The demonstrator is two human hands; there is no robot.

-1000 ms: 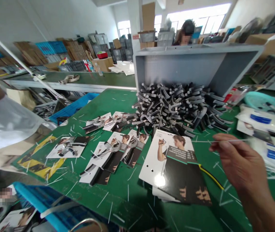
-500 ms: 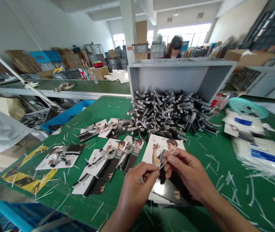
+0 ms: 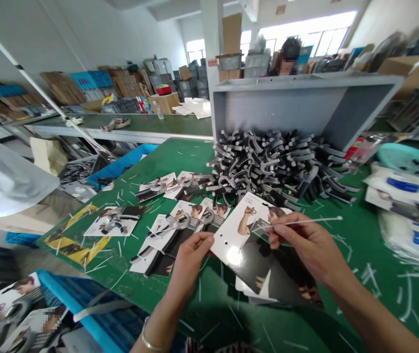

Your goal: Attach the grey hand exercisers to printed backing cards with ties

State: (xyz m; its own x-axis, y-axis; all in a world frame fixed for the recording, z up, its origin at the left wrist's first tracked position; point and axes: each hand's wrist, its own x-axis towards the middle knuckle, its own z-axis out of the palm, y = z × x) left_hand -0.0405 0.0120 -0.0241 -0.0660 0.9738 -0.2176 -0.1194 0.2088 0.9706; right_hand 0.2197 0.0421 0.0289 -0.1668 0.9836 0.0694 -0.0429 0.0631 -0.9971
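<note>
My left hand [image 3: 192, 260] pinches the left edge of a printed backing card [image 3: 248, 240], which is lifted and tilted above a small stack of cards [image 3: 247, 290]. Two small holes show near its left edge. In my right hand [image 3: 307, 245], thumb and fingers pinch a thin white cable tie [image 3: 320, 220], its small head pointing right, over the card's upper right part. Beyond the card lies a big heap of black-and-grey hand grips [image 3: 264, 169]. Left of my left hand, several cards carry a hand grip on top, such as a carded grip [image 3: 113, 221].
A grey crate [image 3: 275, 110] lies on its side behind the heap. Bags of white ties [image 3: 411, 215] and a turquoise basin [image 3: 411, 159] are on the right. Loose ties litter the green table [image 3: 180, 152]. Below left is a blue crate [image 3: 95, 314]; a person sits beyond the grey crate.
My left hand has gone from the cable tie to the card's left edge, and the card is now lifted and turned. My right hand keeps the tie, now pointing right. The view has shifted.
</note>
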